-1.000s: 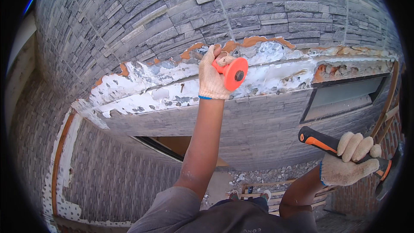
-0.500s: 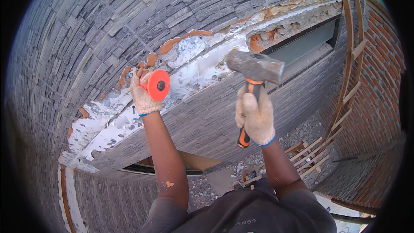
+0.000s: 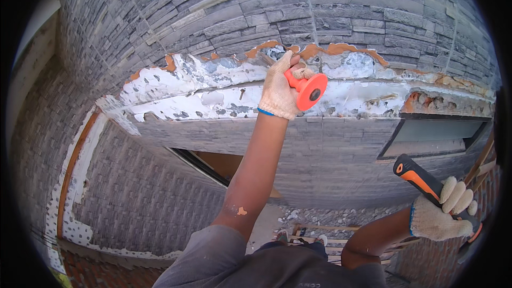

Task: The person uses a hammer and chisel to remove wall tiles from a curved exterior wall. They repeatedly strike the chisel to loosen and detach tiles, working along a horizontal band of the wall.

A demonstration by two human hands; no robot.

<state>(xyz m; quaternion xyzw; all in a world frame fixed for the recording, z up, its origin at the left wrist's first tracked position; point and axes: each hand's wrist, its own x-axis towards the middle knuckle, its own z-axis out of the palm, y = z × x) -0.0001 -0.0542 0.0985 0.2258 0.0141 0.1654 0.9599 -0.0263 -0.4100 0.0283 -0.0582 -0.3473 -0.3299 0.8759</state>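
Observation:
My left hand [image 3: 278,92], in a cream knitted glove with a blue cuff, is wrapped round a chisel [image 3: 311,92] with a flared red guard. Its dark round striking end faces back toward me, and its working end points at the ragged lower edge of the grey stone cladding [image 3: 229,16]; the glove hides most of its shaft. Off to the lower right, my right hand [image 3: 440,217], gloved the same way, grips a hammer [image 3: 418,178] by its black and orange handle. The handle's butt points up and left, while the hammer's head cannot be made out near the dark rim.
Below the cladding runs a stripped white strip [image 3: 213,101] of wall with exposed orange patches. A dark-framed window [image 3: 437,136] is at right, a dark opening [image 3: 213,162] lower left. Rubble [image 3: 320,216] and wooden slats [image 3: 333,237] lie below my arms.
The view has turned, so the wall appears more level. My right hand has swung the hammer away from the chisel, down to the right. My left hand keeps the chisel at the cladding's edge.

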